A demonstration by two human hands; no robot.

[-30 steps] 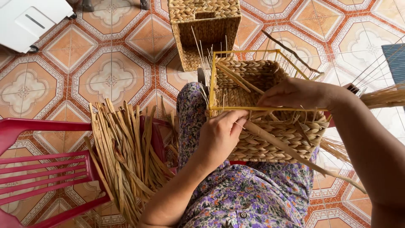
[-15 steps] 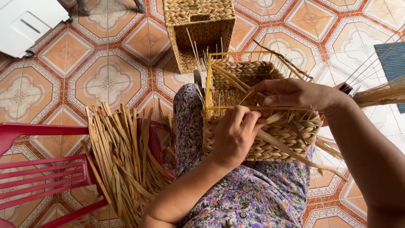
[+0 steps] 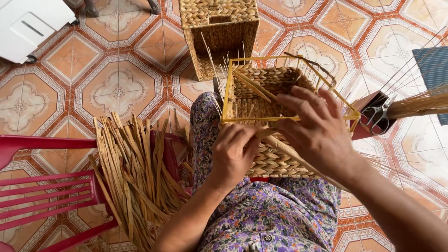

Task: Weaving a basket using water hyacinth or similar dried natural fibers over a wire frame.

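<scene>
The left hand [image 3: 235,151] is curling its fingers around a flat straw strand [image 3: 289,151] and pinching it against the near wall of a half-woven basket [image 3: 273,116], just under the near rail of the basket's yellow wire frame [image 3: 261,120]. The right hand [image 3: 315,128] is lying over the near right part of the basket with its fingers spread and slightly bent, the fingertips reaching over the rim toward the inside; its palm is covering the same strand where it is running down and to the right, so whether it is gripping the strand cannot be told.

The basket is resting on the person's lap, on a purple flowered garment [image 3: 275,219], tilted so that its open top is facing the camera. Thin bare stalks are sticking up from its far left corner.

To the left of the lap, a thick bundle of dry straw strips [image 3: 133,177] is lying across the edge of a red plastic chair [image 3: 42,186], the strips fanning out toward the near side. Beyond the basket in hand, a finished woven basket [image 3: 219,32] is standing on the patterned tile floor [image 3: 116,88]. At the far left corner a white box-like object [image 3: 32,25] is sitting on the floor. To the right, a pair of scissors [image 3: 375,116] is lying on a dark red holder [image 3: 368,119], and just beyond it a sheaf of straw [image 3: 420,105] is pointing in from the right edge, with a blue woven surface [image 3: 434,70] behind it.
</scene>
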